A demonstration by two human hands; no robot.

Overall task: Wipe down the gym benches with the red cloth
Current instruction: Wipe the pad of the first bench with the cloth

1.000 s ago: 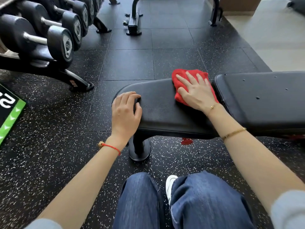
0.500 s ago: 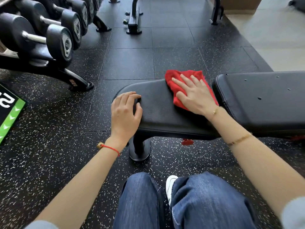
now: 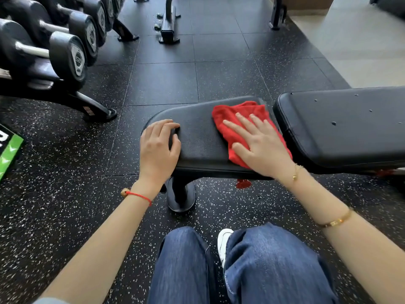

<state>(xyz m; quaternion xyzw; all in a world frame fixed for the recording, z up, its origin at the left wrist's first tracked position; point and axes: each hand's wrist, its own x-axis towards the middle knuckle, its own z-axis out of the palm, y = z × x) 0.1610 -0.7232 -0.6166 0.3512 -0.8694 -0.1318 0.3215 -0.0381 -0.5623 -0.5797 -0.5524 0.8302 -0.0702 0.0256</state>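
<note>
On the bench seat [image 3: 197,137], right hand [image 3: 260,145] presses red cloth [image 3: 238,119] flat-fingered; left hand [image 3: 158,148] rests curled, empty.

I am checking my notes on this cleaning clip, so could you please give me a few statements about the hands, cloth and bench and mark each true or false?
1. The right hand presses the red cloth flat on the seat pad. True.
2. The left hand holds a spray bottle. False: it rests on the end of the seat pad and holds nothing.
3. The cloth lies on the longer back pad. False: it lies on the seat pad, close to the gap between the pads.
4. Dumbbells sit on a rack at the far left. True.
5. The floor is bare wood. False: it is dark speckled tile.
</note>
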